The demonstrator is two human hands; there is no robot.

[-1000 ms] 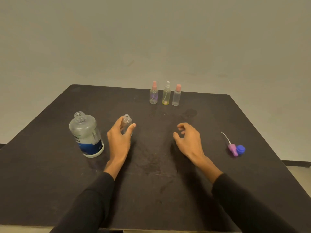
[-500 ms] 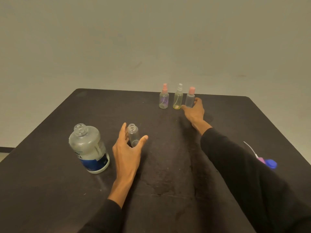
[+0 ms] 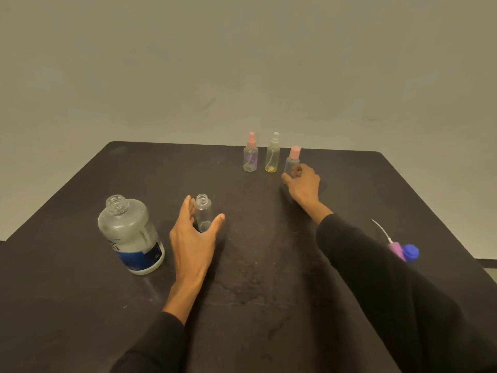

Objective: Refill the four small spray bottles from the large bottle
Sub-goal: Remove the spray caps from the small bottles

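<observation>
Head cam: right hand [image 3: 304, 184] gripping clear pink-capped spray bottle [image 3: 292, 160] nr far edge of dark desk [image 3: 80, 305]; left hand [image 3: 194, 235] lying open w/ fingers around uncapped clear small bottle [image 3: 203, 215], large blue-labelled bottle [image 3: 130, 234] sitting just left.

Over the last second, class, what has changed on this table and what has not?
The right hand reached from the table's middle to the far row and now grips the pink-capped bottle. The left hand stays open around the uncapped small bottle. The large bottle, other two spray bottles and loose caps are unmoved.
</observation>
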